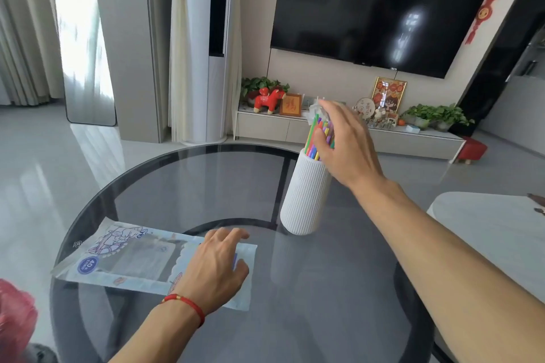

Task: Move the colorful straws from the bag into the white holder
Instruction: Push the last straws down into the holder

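A white ribbed holder (305,194) stands on the round dark glass table (206,174), towards the far right. A bunch of colorful straws (313,138) sticks out of its mouth. My right hand (345,144) wraps its fingers around the straws just above the holder's rim. The straws' tops look partly wrapped in clear plastic. A flat printed plastic bag (126,259) lies at the table's near left. My left hand (216,267) rests flat on the bag's right end, fingers spread, pressing it down.
A white table edge (486,227) sits to the right. Something red and blurred (14,312) is at the lower left. Beyond the table are a low TV cabinet (354,132) with ornaments and plants, a wall TV, and a small red stool (472,150).
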Demonstrator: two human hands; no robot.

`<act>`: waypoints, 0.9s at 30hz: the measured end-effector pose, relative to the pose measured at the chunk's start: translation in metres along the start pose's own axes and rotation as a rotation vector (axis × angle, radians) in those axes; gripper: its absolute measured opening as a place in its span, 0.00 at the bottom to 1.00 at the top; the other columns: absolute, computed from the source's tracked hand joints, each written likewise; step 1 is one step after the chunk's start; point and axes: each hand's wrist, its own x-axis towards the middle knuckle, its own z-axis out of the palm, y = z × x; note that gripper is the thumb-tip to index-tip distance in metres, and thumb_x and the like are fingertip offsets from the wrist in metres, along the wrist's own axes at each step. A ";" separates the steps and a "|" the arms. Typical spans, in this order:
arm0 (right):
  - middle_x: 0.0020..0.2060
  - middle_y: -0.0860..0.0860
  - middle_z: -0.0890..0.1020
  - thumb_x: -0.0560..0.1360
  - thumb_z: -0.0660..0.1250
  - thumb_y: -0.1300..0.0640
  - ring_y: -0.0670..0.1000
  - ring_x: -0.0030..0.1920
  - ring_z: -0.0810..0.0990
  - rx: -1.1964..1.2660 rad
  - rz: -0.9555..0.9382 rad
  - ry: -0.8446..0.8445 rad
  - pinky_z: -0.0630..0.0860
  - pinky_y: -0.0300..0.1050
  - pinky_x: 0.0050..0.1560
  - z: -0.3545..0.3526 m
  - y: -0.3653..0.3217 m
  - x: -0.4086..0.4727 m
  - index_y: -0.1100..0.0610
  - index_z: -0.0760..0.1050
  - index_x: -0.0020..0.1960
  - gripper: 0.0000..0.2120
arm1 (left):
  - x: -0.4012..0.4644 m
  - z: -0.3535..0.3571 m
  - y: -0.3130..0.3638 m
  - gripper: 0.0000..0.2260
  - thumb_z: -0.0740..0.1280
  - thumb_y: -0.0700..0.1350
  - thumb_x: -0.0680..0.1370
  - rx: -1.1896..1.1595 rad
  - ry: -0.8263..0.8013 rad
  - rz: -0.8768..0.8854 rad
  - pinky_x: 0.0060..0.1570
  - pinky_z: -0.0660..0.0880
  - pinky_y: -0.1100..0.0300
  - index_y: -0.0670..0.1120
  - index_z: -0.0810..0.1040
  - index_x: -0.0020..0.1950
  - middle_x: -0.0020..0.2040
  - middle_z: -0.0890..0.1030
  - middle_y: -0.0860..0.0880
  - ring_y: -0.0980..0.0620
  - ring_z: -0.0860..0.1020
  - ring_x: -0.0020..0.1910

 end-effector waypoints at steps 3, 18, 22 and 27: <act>0.44 0.54 0.85 0.76 0.65 0.59 0.55 0.45 0.80 0.012 -0.222 0.060 0.78 0.51 0.48 0.014 -0.036 -0.034 0.58 0.81 0.51 0.07 | -0.005 -0.004 -0.002 0.18 0.67 0.44 0.74 0.040 0.023 -0.030 0.60 0.71 0.57 0.52 0.74 0.64 0.63 0.77 0.51 0.49 0.72 0.64; 0.59 0.48 0.81 0.71 0.75 0.38 0.52 0.59 0.81 0.289 0.416 -0.824 0.78 0.48 0.56 0.124 -0.118 -0.146 0.49 0.78 0.63 0.26 | -0.088 -0.041 -0.017 0.22 0.61 0.55 0.77 0.231 0.053 -0.479 0.56 0.74 0.49 0.51 0.65 0.69 0.56 0.72 0.47 0.43 0.76 0.57; 0.36 0.50 0.80 0.75 0.76 0.50 0.49 0.31 0.74 0.769 0.635 -0.765 0.69 0.38 0.26 0.124 -0.145 -0.151 0.60 0.81 0.46 0.12 | -0.104 -0.060 -0.016 0.24 0.65 0.51 0.77 -0.091 0.185 -0.555 0.54 0.71 0.56 0.51 0.62 0.71 0.61 0.67 0.48 0.45 0.75 0.52; 0.30 0.49 0.78 0.82 0.69 0.56 0.44 0.22 0.69 1.163 0.657 -0.837 0.65 0.35 0.23 0.114 -0.215 -0.144 0.61 0.84 0.44 0.12 | -0.127 -0.112 -0.021 0.28 0.67 0.47 0.71 -0.750 0.472 -0.771 0.61 0.78 0.47 0.53 0.66 0.70 0.63 0.77 0.46 0.49 0.80 0.57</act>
